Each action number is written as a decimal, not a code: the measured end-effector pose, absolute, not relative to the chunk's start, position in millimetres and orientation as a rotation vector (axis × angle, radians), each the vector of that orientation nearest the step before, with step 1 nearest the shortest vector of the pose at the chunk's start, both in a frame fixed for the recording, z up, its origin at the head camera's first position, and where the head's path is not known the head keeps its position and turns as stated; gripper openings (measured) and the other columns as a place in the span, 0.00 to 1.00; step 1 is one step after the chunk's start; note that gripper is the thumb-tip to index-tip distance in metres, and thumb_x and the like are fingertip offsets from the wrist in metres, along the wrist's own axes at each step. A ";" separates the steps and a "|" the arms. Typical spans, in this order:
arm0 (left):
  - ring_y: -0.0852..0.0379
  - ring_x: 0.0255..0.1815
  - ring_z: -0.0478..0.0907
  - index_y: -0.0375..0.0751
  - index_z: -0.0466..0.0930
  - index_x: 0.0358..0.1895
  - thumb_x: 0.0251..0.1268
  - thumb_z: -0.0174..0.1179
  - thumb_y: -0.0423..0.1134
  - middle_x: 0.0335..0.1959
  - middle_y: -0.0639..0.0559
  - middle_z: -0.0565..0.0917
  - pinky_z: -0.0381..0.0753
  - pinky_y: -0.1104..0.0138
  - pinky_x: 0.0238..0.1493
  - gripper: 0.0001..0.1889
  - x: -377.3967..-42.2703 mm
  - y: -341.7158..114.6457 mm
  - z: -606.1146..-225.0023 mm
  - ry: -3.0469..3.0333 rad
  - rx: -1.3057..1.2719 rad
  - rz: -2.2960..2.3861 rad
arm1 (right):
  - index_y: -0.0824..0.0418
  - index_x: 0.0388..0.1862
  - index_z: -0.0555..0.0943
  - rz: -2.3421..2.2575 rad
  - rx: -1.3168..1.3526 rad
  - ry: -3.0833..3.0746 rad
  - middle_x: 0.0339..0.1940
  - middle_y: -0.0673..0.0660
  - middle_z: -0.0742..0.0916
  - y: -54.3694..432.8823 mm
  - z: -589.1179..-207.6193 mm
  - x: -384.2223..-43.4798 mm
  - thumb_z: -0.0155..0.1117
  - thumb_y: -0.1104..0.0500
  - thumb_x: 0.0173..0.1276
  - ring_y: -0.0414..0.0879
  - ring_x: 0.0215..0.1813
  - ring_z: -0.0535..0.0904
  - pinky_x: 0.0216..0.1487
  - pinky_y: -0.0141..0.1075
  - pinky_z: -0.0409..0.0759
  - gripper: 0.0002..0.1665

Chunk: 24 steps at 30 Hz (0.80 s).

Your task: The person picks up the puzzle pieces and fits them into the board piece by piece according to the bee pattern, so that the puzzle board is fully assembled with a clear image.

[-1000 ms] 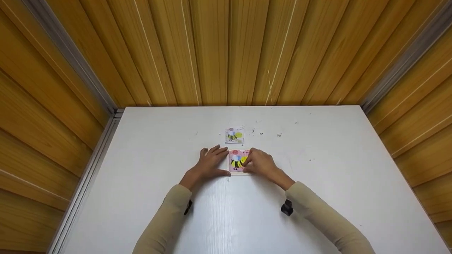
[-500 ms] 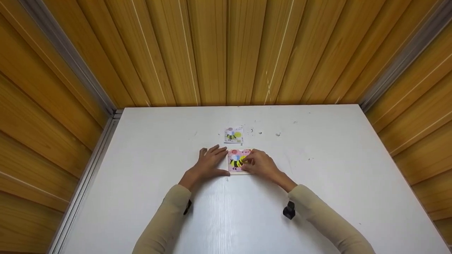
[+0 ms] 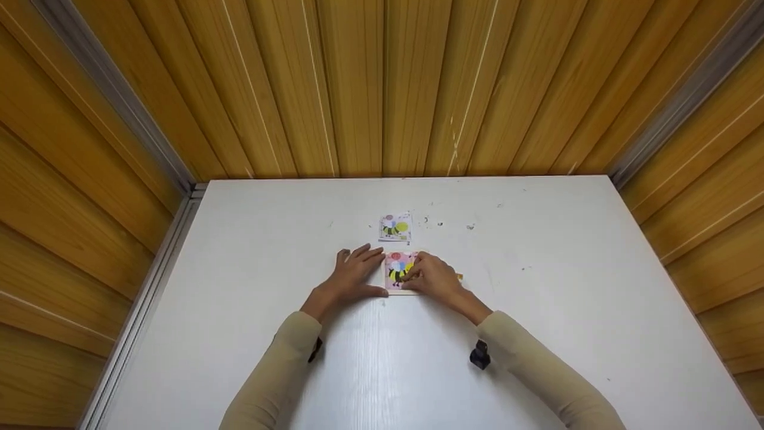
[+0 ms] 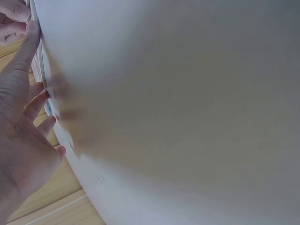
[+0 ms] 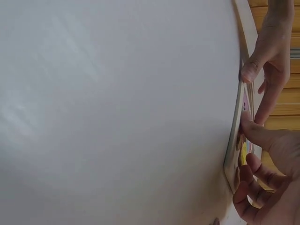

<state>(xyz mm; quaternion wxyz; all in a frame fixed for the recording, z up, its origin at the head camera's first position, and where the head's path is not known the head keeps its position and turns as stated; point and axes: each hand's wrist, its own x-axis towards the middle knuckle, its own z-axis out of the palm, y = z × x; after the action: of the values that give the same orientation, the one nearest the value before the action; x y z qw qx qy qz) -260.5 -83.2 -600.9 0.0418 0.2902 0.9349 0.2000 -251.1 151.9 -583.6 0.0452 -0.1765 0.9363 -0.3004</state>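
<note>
A bee picture puzzle point(image 3: 394, 273) in a pale wooden frame lies on the white table. My left hand point(image 3: 353, 276) steadies its left side, thumb at the near corner and spread fingers along the far one. Over the puzzle's right part, my right hand point(image 3: 439, 277) has thumb and curled fingers on a puzzle piece, which they mostly hide. In the right wrist view the right thumb point(image 5: 260, 133) rests on the puzzle face, its curled fingers near a yellow patch. A small orange piece point(image 3: 459, 276) shows just right of that hand.
Beyond the puzzle lies a printed card point(image 3: 395, 227) with the same bee picture. Small dark marks point(image 3: 440, 224) dot the white table point(image 3: 286, 227) nearby. Wood-look panels point(image 3: 382, 89) stand behind the table and at both sides.
The right hand has shifted a little left over the puzzle, and the orange piece shows beside it. The left hand stays at the frame's left side.
</note>
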 end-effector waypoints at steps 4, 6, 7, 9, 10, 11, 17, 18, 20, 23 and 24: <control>0.42 0.84 0.54 0.41 0.65 0.77 0.58 0.69 0.65 0.81 0.48 0.65 0.52 0.38 0.75 0.49 -258.5 -82.3 -601.7 2.851 0.889 0.617 | 0.57 0.33 0.93 -0.823 -0.530 2.837 0.37 0.52 0.84 149.0 -576.5 -252.5 0.82 0.55 0.56 0.43 0.36 0.74 0.37 0.37 0.69 0.09; 0.41 0.84 0.53 0.40 0.65 0.77 0.59 0.68 0.65 0.81 0.48 0.64 0.52 0.37 0.75 0.49 -258.2 -81.9 -602.0 2.839 0.897 0.617 | 0.57 0.32 0.93 -0.771 -0.528 2.836 0.36 0.52 0.84 148.6 -574.8 -252.6 0.81 0.55 0.56 0.44 0.36 0.73 0.37 0.37 0.68 0.08; 0.41 0.84 0.53 0.40 0.64 0.78 0.59 0.68 0.65 0.81 0.47 0.64 0.52 0.37 0.75 0.49 -258.3 -81.8 -602.1 2.835 0.900 0.617 | 0.57 0.32 0.93 -0.756 -0.528 2.836 0.36 0.52 0.84 148.7 -574.6 -252.6 0.81 0.55 0.56 0.44 0.36 0.73 0.37 0.37 0.68 0.08; 0.41 0.84 0.54 0.41 0.65 0.77 0.59 0.68 0.65 0.81 0.48 0.64 0.52 0.37 0.75 0.48 -259.4 -81.9 -602.3 2.843 0.904 0.606 | 0.57 0.33 0.93 -0.765 -0.523 2.837 0.36 0.52 0.85 149.0 -575.9 -252.3 0.81 0.55 0.57 0.43 0.36 0.73 0.37 0.37 0.69 0.08; 0.41 0.83 0.54 0.41 0.65 0.77 0.59 0.68 0.65 0.81 0.48 0.65 0.52 0.37 0.75 0.48 -260.0 -82.1 -602.4 2.849 0.906 0.599 | 0.57 0.33 0.93 -0.778 -0.523 2.836 0.37 0.52 0.85 149.3 -577.3 -252.0 0.80 0.55 0.58 0.43 0.36 0.74 0.37 0.36 0.70 0.08; 0.41 0.84 0.54 0.41 0.65 0.77 0.59 0.68 0.65 0.81 0.48 0.64 0.52 0.37 0.75 0.48 -260.8 -82.2 -602.4 2.853 0.905 0.585 | 0.57 0.34 0.93 -0.801 -0.529 2.839 0.37 0.52 0.85 150.0 -579.2 -251.4 0.80 0.55 0.58 0.42 0.36 0.74 0.38 0.37 0.70 0.07; 0.42 0.84 0.54 0.41 0.64 0.78 0.59 0.67 0.66 0.81 0.48 0.64 0.53 0.37 0.75 0.49 -264.7 -84.0 -601.6 2.868 0.908 0.534 | 0.59 0.40 0.92 -0.981 -0.577 2.843 0.41 0.55 0.85 154.6 -587.5 -247.3 0.78 0.57 0.61 0.44 0.40 0.77 0.43 0.39 0.75 0.10; 0.41 0.84 0.54 0.42 0.64 0.78 0.59 0.67 0.66 0.81 0.48 0.64 0.53 0.37 0.75 0.49 -265.0 -83.8 -601.6 2.868 0.908 0.530 | 0.60 0.43 0.92 -1.000 -0.564 2.849 0.42 0.56 0.84 155.9 -588.0 -246.4 0.79 0.56 0.60 0.45 0.40 0.77 0.44 0.40 0.75 0.13; 0.40 0.83 0.56 0.40 0.65 0.77 0.59 0.68 0.65 0.80 0.47 0.66 0.55 0.36 0.74 0.48 -264.8 -83.4 -601.7 2.872 0.923 0.547 | 0.60 0.49 0.90 -0.996 -0.522 2.884 0.45 0.57 0.83 159.0 -588.9 -244.8 0.80 0.54 0.59 0.47 0.43 0.76 0.47 0.42 0.75 0.20; 0.39 0.82 0.57 0.40 0.66 0.77 0.59 0.69 0.64 0.79 0.46 0.66 0.56 0.36 0.73 0.48 -263.0 -82.3 -601.5 2.879 0.933 0.552 | 0.58 0.59 0.86 -0.890 -0.490 2.963 0.48 0.61 0.81 163.7 -589.5 -243.0 0.81 0.49 0.57 0.52 0.48 0.74 0.50 0.46 0.75 0.32; 0.39 0.82 0.57 0.40 0.66 0.76 0.59 0.69 0.64 0.79 0.46 0.67 0.56 0.36 0.73 0.48 -262.0 -81.9 -601.4 2.881 0.936 0.554 | 0.58 0.61 0.85 -0.846 -0.490 2.989 0.50 0.61 0.80 165.0 -589.7 -242.5 0.81 0.47 0.56 0.52 0.49 0.73 0.52 0.47 0.74 0.34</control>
<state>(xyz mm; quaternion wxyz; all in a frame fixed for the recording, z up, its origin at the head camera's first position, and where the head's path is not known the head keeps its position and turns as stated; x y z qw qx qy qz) -262.0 -81.9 -601.4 0.0310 0.3038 0.9351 0.1798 -242.5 165.0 -589.7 -0.0016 -0.1557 0.9505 -0.2689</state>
